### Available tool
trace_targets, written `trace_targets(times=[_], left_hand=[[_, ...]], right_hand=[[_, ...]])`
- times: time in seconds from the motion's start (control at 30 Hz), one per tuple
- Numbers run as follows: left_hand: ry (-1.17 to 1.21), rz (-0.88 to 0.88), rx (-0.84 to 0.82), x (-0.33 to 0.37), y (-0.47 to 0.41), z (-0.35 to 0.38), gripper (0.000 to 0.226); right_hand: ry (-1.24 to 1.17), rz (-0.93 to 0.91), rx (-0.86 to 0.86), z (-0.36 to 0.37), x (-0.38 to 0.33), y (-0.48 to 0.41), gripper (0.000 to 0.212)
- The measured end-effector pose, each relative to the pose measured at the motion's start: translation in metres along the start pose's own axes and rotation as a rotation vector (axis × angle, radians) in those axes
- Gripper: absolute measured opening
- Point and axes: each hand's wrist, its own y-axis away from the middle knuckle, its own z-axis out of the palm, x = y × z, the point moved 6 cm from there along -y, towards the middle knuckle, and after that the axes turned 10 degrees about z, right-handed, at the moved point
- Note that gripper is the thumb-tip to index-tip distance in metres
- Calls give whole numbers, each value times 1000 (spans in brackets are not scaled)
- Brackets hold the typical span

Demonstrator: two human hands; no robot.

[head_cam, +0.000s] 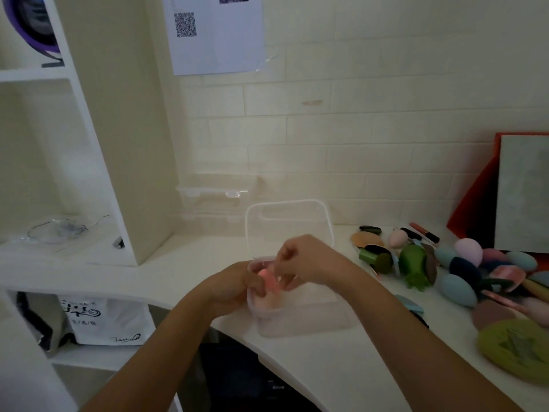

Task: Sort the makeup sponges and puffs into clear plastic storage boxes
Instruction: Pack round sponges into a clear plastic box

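Note:
A clear plastic storage box [312, 319] stands open on the white desk, its lid [289, 221] tilted up behind it. Both my hands are over its left end. My left hand [237, 285] and my right hand [300, 260] both hold a pink puff [269, 281] with curled fingers, just above a pale peach sponge [263, 301] lying in the box. Motion blur hides the exact finger contact. A pile of sponges and puffs [463, 272] in blue, pink, green and dark colours lies on the desk to the right.
More clear boxes [214, 197] are stacked against the wall behind. A white shelf unit [98, 144] rises at left. A large green puff [517, 349] lies near the right edge. A red-backed board [523, 194] leans at far right. Bags sit under the desk.

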Motion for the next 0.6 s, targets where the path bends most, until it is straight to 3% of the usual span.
trace_targets(times=[0.13,0.2,0.23,0.33,0.47,0.6], left_hand=[[7,-41,138,-6,1,-7,64],[2,-52,160,-4,6,-7,62],[-5,-58,167,-4,8,-9,62],[8,-62,203,-4,16,-17,66],[7,-54,262,-2,29,-34,66],[43,-50,317,-1,39,-49,62]], right_hand=[[-205,-132,490,-65,-9,6,17],[-101,-129,702,-89,2,6,9],[-34,-92,720,-95,12,1,7],[37,20,476,-92,45,-23,14],[-20,30,104,-66,69,-35,25],[267,-117,5,-43,69,-37,37]])
